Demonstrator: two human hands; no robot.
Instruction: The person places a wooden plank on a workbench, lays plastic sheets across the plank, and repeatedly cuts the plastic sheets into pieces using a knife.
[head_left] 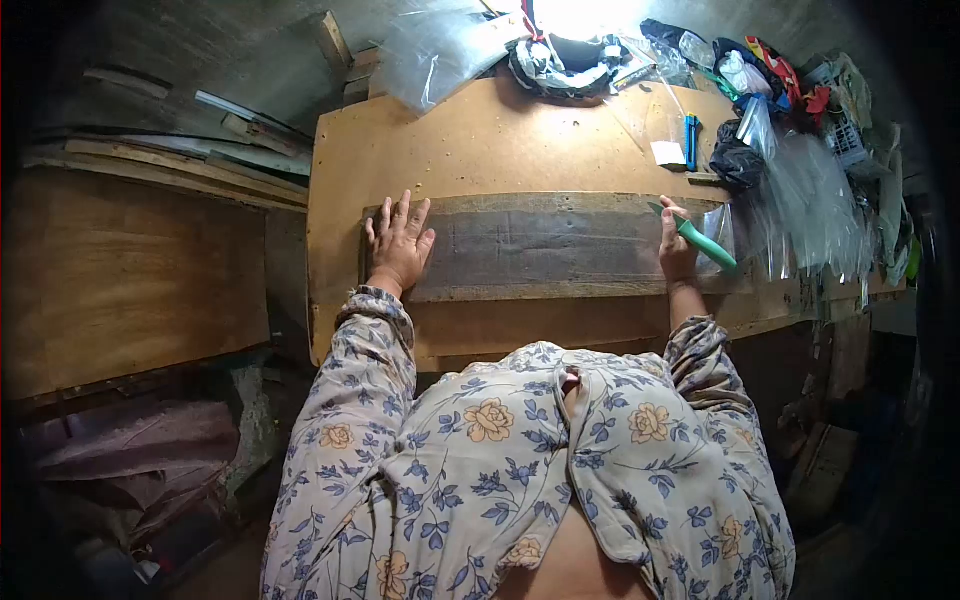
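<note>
My left hand lies with its fingers spread on the left end of a long, dark wooden board. In my right hand, near the board's right end, is a small knife with a green handle. Its short blade points up and to the left, and the handle slants down to the right, past my fingers. A piece of clear plastic shows beside the knife. Beneath the board is a tan wooden tabletop.
A blue box cutter lies beyond the board, beside a white piece. Clear plastic sheets hang over the table's right side. Bags and a white basket crowd the back right. Wooden planks lie at the left.
</note>
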